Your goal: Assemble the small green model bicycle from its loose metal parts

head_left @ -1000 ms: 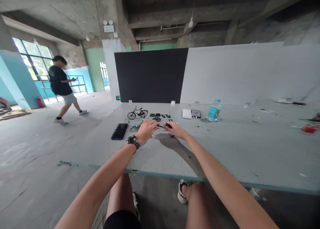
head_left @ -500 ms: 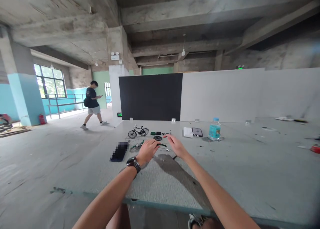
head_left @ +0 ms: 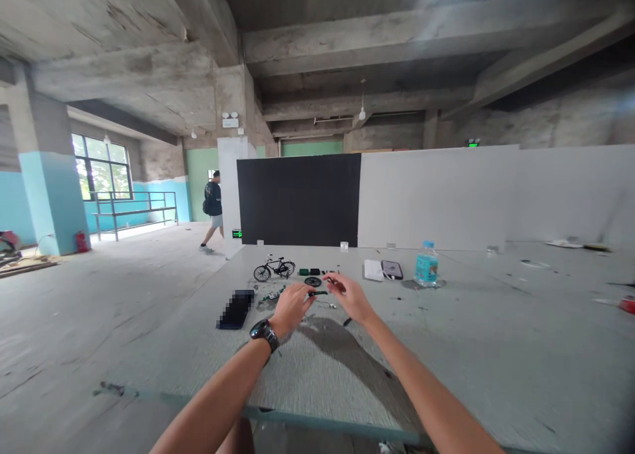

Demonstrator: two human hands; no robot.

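Observation:
My left hand [head_left: 292, 306], with a dark watch at the wrist, is closed on a thin dark part [head_left: 318, 293] that sticks out to the right. My right hand [head_left: 348, 296] is pinched on a small dark piece [head_left: 329, 280] at its fingertips. Between and beyond the hands lies a small black wheel [head_left: 313, 282]. A black model bicycle [head_left: 274, 268] stands behind my left hand. Green and silver parts [head_left: 272, 294] rest just left of that hand. Dark green blocks [head_left: 308, 272] lie behind the wheel, with tiny pieces beside them.
A phone [head_left: 236, 309] lies at the left of the grey table [head_left: 496, 348]. Right of the hands are a white item [head_left: 373, 270], another phone [head_left: 391, 270] and a water bottle [head_left: 426, 265]. Low black and white panels stand behind. A person [head_left: 213, 206] walks at the far left.
My right hand's fingers have curled into a pinch on a small piece. The dark part in my left hand is now held flatter. The person in the background has walked right, partly behind the pillar.

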